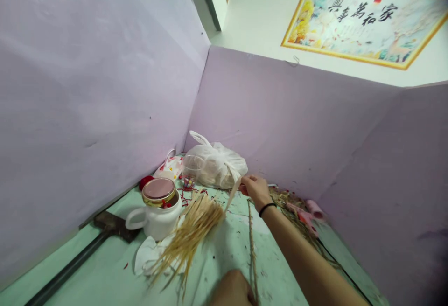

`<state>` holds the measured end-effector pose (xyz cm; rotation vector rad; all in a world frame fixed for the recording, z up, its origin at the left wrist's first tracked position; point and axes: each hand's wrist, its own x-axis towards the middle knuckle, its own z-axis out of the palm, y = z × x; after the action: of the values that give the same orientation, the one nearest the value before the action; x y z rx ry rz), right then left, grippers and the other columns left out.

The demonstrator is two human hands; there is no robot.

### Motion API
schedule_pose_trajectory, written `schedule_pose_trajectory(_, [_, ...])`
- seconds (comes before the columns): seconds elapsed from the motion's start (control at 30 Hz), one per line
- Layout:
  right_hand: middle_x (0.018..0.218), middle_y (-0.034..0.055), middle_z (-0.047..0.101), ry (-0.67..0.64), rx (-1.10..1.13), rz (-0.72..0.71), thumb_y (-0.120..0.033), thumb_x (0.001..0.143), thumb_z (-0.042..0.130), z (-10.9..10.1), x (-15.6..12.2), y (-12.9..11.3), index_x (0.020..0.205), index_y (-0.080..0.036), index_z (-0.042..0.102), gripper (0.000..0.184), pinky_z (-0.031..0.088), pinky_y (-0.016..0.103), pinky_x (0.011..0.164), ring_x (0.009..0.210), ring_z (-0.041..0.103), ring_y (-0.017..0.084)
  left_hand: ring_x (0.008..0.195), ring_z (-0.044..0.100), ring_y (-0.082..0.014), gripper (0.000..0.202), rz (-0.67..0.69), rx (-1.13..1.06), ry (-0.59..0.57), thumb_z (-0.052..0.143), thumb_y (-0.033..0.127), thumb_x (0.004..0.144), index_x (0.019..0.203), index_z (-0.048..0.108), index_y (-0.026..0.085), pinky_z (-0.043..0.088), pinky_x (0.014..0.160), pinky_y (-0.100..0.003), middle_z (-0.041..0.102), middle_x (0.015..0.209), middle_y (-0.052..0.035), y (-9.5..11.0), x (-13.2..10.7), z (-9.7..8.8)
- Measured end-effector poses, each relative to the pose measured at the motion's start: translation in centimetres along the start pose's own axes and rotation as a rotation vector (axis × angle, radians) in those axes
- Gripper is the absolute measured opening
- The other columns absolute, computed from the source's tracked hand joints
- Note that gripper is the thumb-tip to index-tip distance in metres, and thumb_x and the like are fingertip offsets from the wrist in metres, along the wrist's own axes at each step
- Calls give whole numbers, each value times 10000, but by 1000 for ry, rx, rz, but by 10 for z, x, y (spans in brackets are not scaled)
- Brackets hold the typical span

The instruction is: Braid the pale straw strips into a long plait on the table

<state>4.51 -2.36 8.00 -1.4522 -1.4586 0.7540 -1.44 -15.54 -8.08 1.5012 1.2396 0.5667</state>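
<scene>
My right hand [256, 192], with a dark band at the wrist, reaches forward and pinches a pale flat straw strip [232, 197]. The strip hangs down toward a fanned bundle of dry straw [199, 224] on the table. Low in the view is my left hand [231, 289], curled, its fingertips hidden and its lower part cut off by the frame. A thin twisted straw cord [251, 236] lies lengthwise between my arms and runs down beside the left hand. Whether that hand grips the cord cannot be seen.
On the left are a hammer [114, 226], a white mug [161, 224] with a lidded jar [159, 191] in it, and crumpled tissue [147, 254]. A white plastic bag [220, 163] sits at the back. Straw [290, 201] and a pink roll [315, 209] lie right. Lilac panels enclose the green table.
</scene>
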Motion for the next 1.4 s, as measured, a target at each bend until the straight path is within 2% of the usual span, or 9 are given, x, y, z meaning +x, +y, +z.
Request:
schedule_pose_trajectory(0.07, [547,17,582,-67,262,136,-189,587,493,-14,-9,-7,609,-151,501,46,453,234,516,488,544,116,585,476,-158,160,-10,-11,21,578,204,483,621,637,150,341,553,-258,517,541,-1,4,-3,-1])
schedule_pose_trajectory(0.2, [547,-28,566,-286,486,179,-232,592,583,-57,-55,-2,635,-171,443,159,415,184,457,441,503,70,568,455,-136,154,-77,-2,41,543,147,469,590,639,149,317,522,-234,536,545,6,29,-19,-6])
schedule_pose_trajectory(0.3, [530,-36,550,-379,388,251,-259,612,600,-86,-94,25,653,-169,454,177,368,165,426,446,503,71,494,383,-101,122,-125,25,60,522,150,479,553,618,148,245,454,-216,469,482,33,47,-30,-9])
schedule_pose_trajectory(0.37, [503,-31,538,-388,241,319,-279,620,598,-96,-117,50,647,-155,479,174,331,168,399,402,470,65,440,307,-75,74,-57,-9,57,502,162,505,464,557,136,197,429,-214,374,413,47,53,-34,-10])
schedule_pose_trajectory(0.47, [431,-56,454,-425,173,366,-313,623,586,-95,-143,84,609,-138,500,195,245,172,362,336,340,34,400,254,-63,93,-19,-98,7,450,127,497,423,506,136,162,410,-219,303,367,61,55,-34,-10])
schedule_pose_trajectory(0.57, [408,-72,396,-417,147,380,-281,611,573,-85,-156,103,587,-135,500,165,204,179,369,347,273,27,391,232,-57,89,-31,-147,-16,442,124,489,430,508,131,149,408,-221,301,357,66,56,-35,-11])
schedule_pose_trajectory(0.9, [547,2,547,-358,-95,88,-180,649,476,-79,-168,111,630,-136,589,123,292,182,451,496,434,78,408,229,-53,89,-66,-188,-30,463,202,496,444,492,136,153,420,-211,322,380,61,61,-38,-10])
schedule_pose_trajectory(1.2, [453,-34,485,-484,220,277,-190,630,496,-80,-172,102,619,-150,503,42,308,184,386,388,430,73,434,253,-56,98,-55,-152,-7,479,215,499,459,502,129,172,435,-210,349,409,54,65,-40,-11])
schedule_pose_trajectory(1.4, [520,-15,556,-616,466,396,-361,612,618,-85,-173,101,680,-143,489,262,367,191,409,419,502,83,453,315,-71,157,-48,-146,-24,498,245,516,503,563,103,212,452,-214,448,441,22,63,-39,-10])
